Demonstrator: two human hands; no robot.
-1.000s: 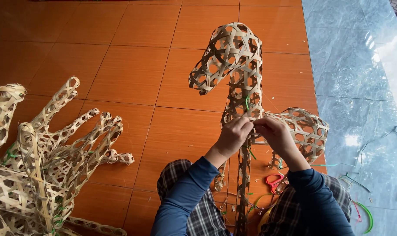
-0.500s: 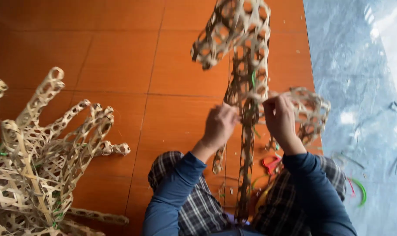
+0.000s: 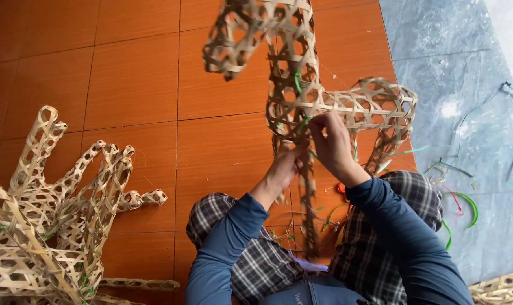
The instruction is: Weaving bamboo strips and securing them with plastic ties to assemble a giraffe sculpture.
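- While both arms in dark blue sleeves reach up from a lap in checked trousers, the right hand [image 3: 333, 144] pinches with closed fingers at a joint on the tall openwork animal figure woven from pale bamboo strips [image 3: 301, 107], just below a small green tie [image 3: 297, 79] on its neck.
- The left hand [image 3: 285, 164] sits just beside and below the right one, its fingers curled around the figure's front leg; how tightly it grips cannot be told from this angle.
- The woven figure stands upright between the person's knees on the orange tiled floor [image 3: 132, 85], its curved head and neck rising towards the top edge of the view and its rounded body stretching to the right.
- Red-handled scissors [image 3: 341, 188] show partly behind the right wrist, low against the figure's legs.
- Loose green plastic strips [image 3: 465, 203] lie scattered to the right, where the orange tiles meet a grey marble-patterned floor [image 3: 465, 113].
- Well apart on the left, a heap of similar woven bamboo frames [image 3: 53, 226] with long leg-like and finger-like parts rests on the tiles.
- One more piece of woven bamboo [image 3: 502, 288] shows at the bottom right corner.
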